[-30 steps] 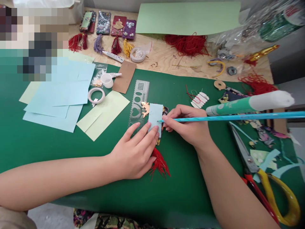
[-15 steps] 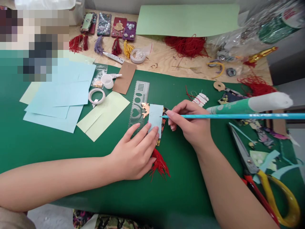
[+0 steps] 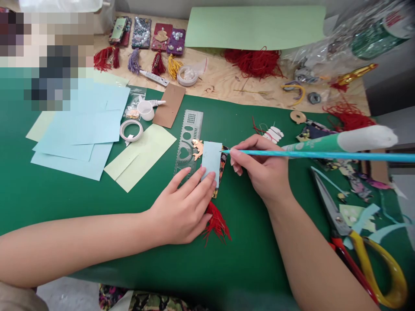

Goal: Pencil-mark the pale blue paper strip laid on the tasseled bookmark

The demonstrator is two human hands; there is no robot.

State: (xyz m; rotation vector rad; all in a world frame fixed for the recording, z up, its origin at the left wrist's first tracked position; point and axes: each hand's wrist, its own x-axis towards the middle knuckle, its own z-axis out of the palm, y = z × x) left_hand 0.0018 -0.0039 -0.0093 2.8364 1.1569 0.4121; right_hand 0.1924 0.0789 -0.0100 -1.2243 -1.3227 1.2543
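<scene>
A small light blue paper strip (image 3: 212,157) lies on a dark floral fabric piece (image 3: 223,163) with a red tassel (image 3: 218,222) at its lower end. The spread fingers of my left hand (image 3: 189,203) rest flat on the strip's lower part, over the tassel's top. In a pinch, my right hand (image 3: 259,166) holds a blue pencil (image 3: 308,154), its tip at the strip's upper right edge. Left of the strip are a gold fish-shaped charm (image 3: 197,149) and a clear stencil ruler (image 3: 188,134), partly under my left fingers.
Yellow-handled scissors (image 3: 359,237) lie at right among paper and fabric scraps, near a green-and-white tube (image 3: 324,141). Blue sheets (image 3: 81,125), a tape roll (image 3: 131,131) and a pale green paper (image 3: 141,157) are at left. Tasselled fabric pieces (image 3: 141,33) line the back.
The pencil's tip has moved slightly up and right along the strip's edge, with my right hand following. My left hand stays in place.
</scene>
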